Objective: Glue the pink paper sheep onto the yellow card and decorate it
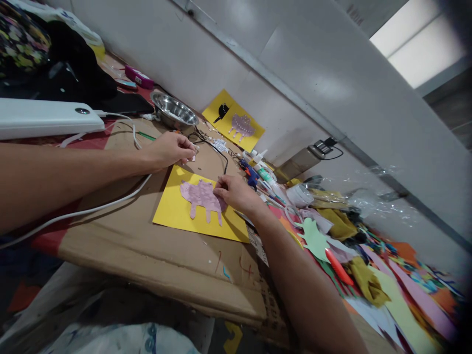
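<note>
A sheet of yellow paper (167, 206) lies on the cardboard-covered table, with a mottled purple animal-shaped cutout (202, 196) on it. A few tiny raised dots show along the cutout's upper edge. My right hand (239, 194) is over the cutout's right end, thumb and forefinger pinched together; whatever is between them is too small to make out. Just beyond the sheet's upper left corner, my left hand (171, 150) pinches a small whitish piece (193, 156) whose kind I cannot tell. Farther back, a metal bowl (175, 110) holds something white.
Another yellow card (236, 120) with a dotted purple cutout leans by the wall. A blue glue gun (251, 176), a bottle (300, 160) and paper scraps (313, 236) crowd the right. A white power bank (47, 118) with a trailing cable (110, 201) lies left.
</note>
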Motion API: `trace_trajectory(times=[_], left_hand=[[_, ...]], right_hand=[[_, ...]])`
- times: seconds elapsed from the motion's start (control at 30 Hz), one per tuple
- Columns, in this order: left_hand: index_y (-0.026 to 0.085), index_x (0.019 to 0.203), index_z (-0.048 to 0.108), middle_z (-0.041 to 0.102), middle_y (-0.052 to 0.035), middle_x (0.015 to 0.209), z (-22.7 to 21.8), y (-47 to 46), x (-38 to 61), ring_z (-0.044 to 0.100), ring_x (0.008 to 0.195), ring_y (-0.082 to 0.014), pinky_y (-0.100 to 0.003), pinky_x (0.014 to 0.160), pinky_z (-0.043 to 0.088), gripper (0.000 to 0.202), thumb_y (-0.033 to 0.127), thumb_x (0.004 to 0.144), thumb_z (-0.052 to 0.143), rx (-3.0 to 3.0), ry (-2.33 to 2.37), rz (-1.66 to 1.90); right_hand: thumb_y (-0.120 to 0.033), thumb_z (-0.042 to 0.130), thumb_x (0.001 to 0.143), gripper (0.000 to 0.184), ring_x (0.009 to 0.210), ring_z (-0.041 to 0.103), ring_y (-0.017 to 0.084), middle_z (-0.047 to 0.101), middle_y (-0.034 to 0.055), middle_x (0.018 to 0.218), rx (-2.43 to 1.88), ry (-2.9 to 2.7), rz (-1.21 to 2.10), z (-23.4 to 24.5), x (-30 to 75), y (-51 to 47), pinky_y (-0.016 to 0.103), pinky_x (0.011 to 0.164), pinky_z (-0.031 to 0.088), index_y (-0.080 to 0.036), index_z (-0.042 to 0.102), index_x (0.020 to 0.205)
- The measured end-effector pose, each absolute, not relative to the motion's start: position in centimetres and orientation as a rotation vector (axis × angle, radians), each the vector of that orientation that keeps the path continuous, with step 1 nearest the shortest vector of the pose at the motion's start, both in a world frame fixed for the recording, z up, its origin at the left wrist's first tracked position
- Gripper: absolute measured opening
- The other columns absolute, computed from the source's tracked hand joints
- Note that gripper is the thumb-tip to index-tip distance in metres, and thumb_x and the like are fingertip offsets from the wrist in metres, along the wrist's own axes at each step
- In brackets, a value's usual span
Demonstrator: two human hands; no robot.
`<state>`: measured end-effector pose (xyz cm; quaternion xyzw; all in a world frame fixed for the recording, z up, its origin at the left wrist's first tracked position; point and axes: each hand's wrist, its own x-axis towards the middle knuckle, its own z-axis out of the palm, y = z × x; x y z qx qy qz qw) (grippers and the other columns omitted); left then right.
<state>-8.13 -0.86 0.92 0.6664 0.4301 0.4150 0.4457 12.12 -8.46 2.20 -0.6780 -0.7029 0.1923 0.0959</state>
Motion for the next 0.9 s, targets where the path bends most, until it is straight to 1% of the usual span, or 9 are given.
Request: trace_trajectory(times=[0.13, 0.2, 0.27, 0.37, 0.5, 0.57, 0.63, 0.7, 0.9], left_hand=[[0.014, 0.071, 0.067, 0.065, -0.0018, 0.064, 1.0, -1.0, -8.2, 0.055, 0.056, -0.009, -0.019, 0.054, 0.044, 0.011, 0.025, 0.07, 0.069, 1.641, 1.063, 1.023], [0.014, 0.071, 0.066, 0.065, -0.0015, 0.064, 1.0, -1.1, -8.2, 0.056, 0.057, -0.0093, -0.019, 0.055, 0.044, 0.012, 0.026, 0.069, 0.069, 1.64, 1.073, 1.016], [0.015, 0.069, 0.066, 0.065, -0.0013, 0.063, 1.1, -1.1, -8.2, 0.057, 0.057, -0.0098, -0.018, 0.055, 0.044, 0.013, 0.027, 0.069, 0.069, 1.639, 1.088, 1.016], [0.014, 0.068, 0.066, 0.065, -0.0009, 0.063, 1.1, -1.2, -8.1, 0.057, 0.057, -0.0092, -0.018, 0.055, 0.044, 0.011, 0.025, 0.069, 0.068, 1.631, 1.075, 1.027], [0.014, 0.069, 0.065, 0.065, -0.0014, 0.064, 0.8, -0.8, -8.0, 0.056, 0.056, -0.0089, -0.018, 0.053, 0.044, 0.01, 0.023, 0.069, 0.068, 1.591, 1.069, 1.027], [0.014, 0.07, 0.066, 0.065, -0.0016, 0.063, 0.6, -0.5, -8.0, 0.057, 0.056, -0.0097, -0.018, 0.052, 0.044, 0.01, 0.024, 0.069, 0.069, 1.589, 1.057, 1.02], [0.015, 0.071, 0.066, 0.065, -0.0018, 0.063, 0.3, -0.2, -8.0, 0.057, 0.056, -0.0102, -0.019, 0.052, 0.044, 0.012, 0.026, 0.069, 0.069, 1.6, 1.046, 1.017], [0.015, 0.072, 0.067, 0.065, -0.0022, 0.064, 0.2, -0.1, -8.1, 0.058, 0.057, -0.0106, -0.02, 0.052, 0.044, 0.013, 0.027, 0.069, 0.069, 1.614, 1.055, 1.013], [0.014, 0.074, 0.066, 0.067, -0.0038, 0.071, 0.0, 0.1, -8.1, 0.058, 0.059, -0.0104, -0.022, 0.057, 0.045, 0.015, 0.027, 0.07, 0.069, 1.644, 1.052, 1.0]], right_hand=[[-0.014, 0.063, 0.075, 0.013, 0.057, 0.052, 0.01, 0.06, -0.0014, 0.063, -1.992, -2.075, 0.599, 2.2, 12.3, -8.1, 0.02, 0.051, 0.034, -0.018, 0.054, 0.067], [-0.014, 0.06, 0.076, 0.01, 0.055, 0.053, 0.01, 0.059, -0.0021, 0.061, -1.978, -2.073, 0.662, 2.3, 12.4, -8.1, 0.02, 0.051, 0.036, -0.018, 0.056, 0.068], [-0.013, 0.057, 0.078, 0.008, 0.057, 0.055, 0.01, 0.061, -0.0015, 0.063, -1.954, -2.067, 0.695, 2.6, 12.7, -8.4, 0.021, 0.053, 0.039, -0.017, 0.058, 0.071], [-0.012, 0.054, 0.079, 0.01, 0.067, 0.058, 0.012, 0.066, 0.0009, 0.072, -1.842, -2.075, 0.601, 3.0, 13.0, -9.0, 0.022, 0.062, 0.043, -0.016, 0.063, 0.077], [-0.014, 0.06, 0.08, 0.012, 0.075, 0.061, 0.014, 0.07, 0.003, 0.083, -1.715, -2.11, 0.476, 2.7, 12.9, -9.9, 0.025, 0.067, 0.045, -0.017, 0.07, 0.085], [-0.012, 0.062, 0.079, 0.013, 0.079, 0.062, 0.014, 0.071, 0.0035, 0.086, -1.68, -2.151, 0.419, 2.5, 12.8, -10.1, 0.025, 0.071, 0.046, -0.018, 0.072, 0.085], [-0.008, 0.064, 0.078, 0.015, 0.081, 0.063, 0.014, 0.072, 0.0039, 0.086, -1.647, -2.198, 0.363, 2.2, 12.7, -10.2, 0.025, 0.074, 0.046, -0.019, 0.074, 0.083], [-0.005, 0.065, 0.076, 0.017, 0.079, 0.063, 0.014, 0.072, 0.0042, 0.084, -1.627, -2.227, 0.322, 2.1, 12.6, -10.2, 0.025, 0.073, 0.046, -0.018, 0.074, 0.081], [-0.003, 0.062, 0.077, 0.02, 0.073, 0.063, 0.014, 0.072, 0.005, 0.08, -1.578, -2.319, 0.162, 1.6, 12.7, -10.2, 0.025, 0.069, 0.047, -0.018, 0.075, 0.08]])
